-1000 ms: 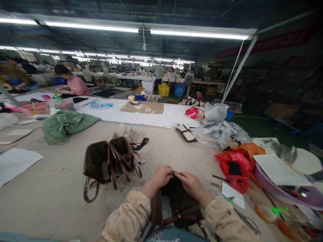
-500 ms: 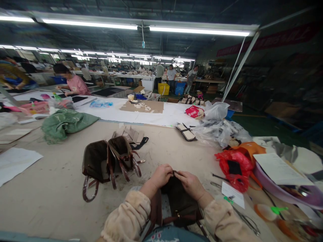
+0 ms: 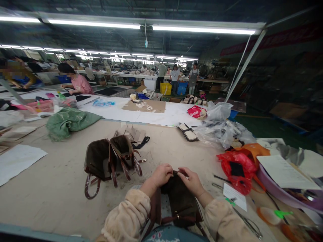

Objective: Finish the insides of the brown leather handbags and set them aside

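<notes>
Since the head camera is my only view, I work from it alone. The dark brown handbag (image 3: 183, 198) stands open at the near side of the worktop (image 3: 63, 195), close to the wearer's body. I have the left hand (image 3: 163, 174) pinching its top rim between thumb and fingers; the right hand (image 3: 190, 181) is just beside, thumb and forefinger narrowly parted at the same rim, and I cannot tell whether they touch it.

By my judgement this one is well along: the body is formed, and a reddish-brown strap (image 3: 168, 220) with a small metal fitting (image 3: 177, 215) is on it. The rim seems the part left in hand. To the left stand two similar handbags, an outer one (image 3: 101, 161) and an inner one (image 3: 123, 144), with handles in clear wrap; whether they are finished or waiting, I can't say.

I can read no brand. The red packet (image 3: 196, 112) carries white lettering, the paper slip (image 3: 234, 196) fine print and the red banner (image 3: 272, 40) blurred characters, all illegible to me.
</notes>
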Tool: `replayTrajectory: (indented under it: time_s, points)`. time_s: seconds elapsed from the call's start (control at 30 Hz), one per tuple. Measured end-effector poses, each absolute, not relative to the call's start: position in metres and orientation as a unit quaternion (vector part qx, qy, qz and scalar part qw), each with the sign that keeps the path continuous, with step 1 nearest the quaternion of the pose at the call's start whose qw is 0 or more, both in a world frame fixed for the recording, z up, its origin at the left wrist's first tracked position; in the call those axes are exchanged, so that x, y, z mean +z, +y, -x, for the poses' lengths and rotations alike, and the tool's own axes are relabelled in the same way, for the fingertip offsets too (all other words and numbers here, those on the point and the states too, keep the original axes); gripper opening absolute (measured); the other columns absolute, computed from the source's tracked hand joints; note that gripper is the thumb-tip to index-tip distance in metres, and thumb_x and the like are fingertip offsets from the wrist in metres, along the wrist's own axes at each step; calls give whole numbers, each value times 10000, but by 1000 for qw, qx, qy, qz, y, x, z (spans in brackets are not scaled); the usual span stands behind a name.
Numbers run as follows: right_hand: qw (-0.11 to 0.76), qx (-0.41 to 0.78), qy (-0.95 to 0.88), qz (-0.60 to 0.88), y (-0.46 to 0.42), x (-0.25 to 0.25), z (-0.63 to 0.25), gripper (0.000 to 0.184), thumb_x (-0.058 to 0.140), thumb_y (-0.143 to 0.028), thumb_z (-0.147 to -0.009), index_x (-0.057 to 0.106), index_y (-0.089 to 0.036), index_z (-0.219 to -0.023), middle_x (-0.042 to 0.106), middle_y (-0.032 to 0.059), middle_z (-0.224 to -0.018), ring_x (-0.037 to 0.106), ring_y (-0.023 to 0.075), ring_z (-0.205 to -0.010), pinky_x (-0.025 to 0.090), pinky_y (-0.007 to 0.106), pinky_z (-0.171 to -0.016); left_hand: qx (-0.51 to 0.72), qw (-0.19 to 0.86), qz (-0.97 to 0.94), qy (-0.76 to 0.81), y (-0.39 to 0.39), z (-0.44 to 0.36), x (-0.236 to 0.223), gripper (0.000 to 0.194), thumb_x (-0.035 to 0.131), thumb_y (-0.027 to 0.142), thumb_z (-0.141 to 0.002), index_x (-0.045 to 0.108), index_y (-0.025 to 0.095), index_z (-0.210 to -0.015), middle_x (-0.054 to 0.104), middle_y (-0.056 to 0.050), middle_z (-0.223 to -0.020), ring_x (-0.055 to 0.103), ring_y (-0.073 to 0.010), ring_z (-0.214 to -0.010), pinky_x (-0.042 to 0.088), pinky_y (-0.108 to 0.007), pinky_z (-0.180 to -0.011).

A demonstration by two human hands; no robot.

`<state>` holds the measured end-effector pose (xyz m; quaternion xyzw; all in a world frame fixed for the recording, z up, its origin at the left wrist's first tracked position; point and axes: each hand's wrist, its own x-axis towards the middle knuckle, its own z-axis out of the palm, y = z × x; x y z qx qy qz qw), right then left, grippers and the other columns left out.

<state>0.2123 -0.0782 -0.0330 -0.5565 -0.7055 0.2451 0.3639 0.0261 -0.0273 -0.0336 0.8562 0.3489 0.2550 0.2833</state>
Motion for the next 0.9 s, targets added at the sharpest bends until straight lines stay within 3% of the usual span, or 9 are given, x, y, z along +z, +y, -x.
replayTrajectory:
  time_s: [0.17,0.53,0.7,0.9]
  points:
    - [303,216,-734,568,-64,-31,-206,222,461,-322,-819,647,-201,-836,680,35,-853,606,163,-791,476,285,-756,260,288,-854,347,-28,-26,-33,57,576,157,-719,628,178,-727,604,-18,-834,530,-131,-822,410,-232,-771]
    - [115,84,-831,538,-59,-8,-201,187,413,-143,-807,593,-189,-834,624,35,-800,559,142,-773,407,228,-707,248,261,-858,366,-32,-31,-34,97,525,138,-732,612,177,-749,597,-21,-822,515,-140,-831,393,-237,-764]
    - [139,105,-826,536,-53,-10,-200,182,449,-126,-755,606,-196,-816,636,32,-798,565,148,-775,410,234,-707,226,226,-855,409,-32,-32,-35,78,508,178,-755,586,179,-762,581,-16,-758,506,-143,-783,383,-241,-710]
    - [240,245,-779,525,-50,-20,-207,204,492,-155,-704,656,-201,-817,673,22,-796,590,149,-739,449,255,-702,223,209,-846,438,-32,-32,-36,71,511,209,-764,577,186,-759,591,-17,-760,508,-143,-763,371,-240,-684]
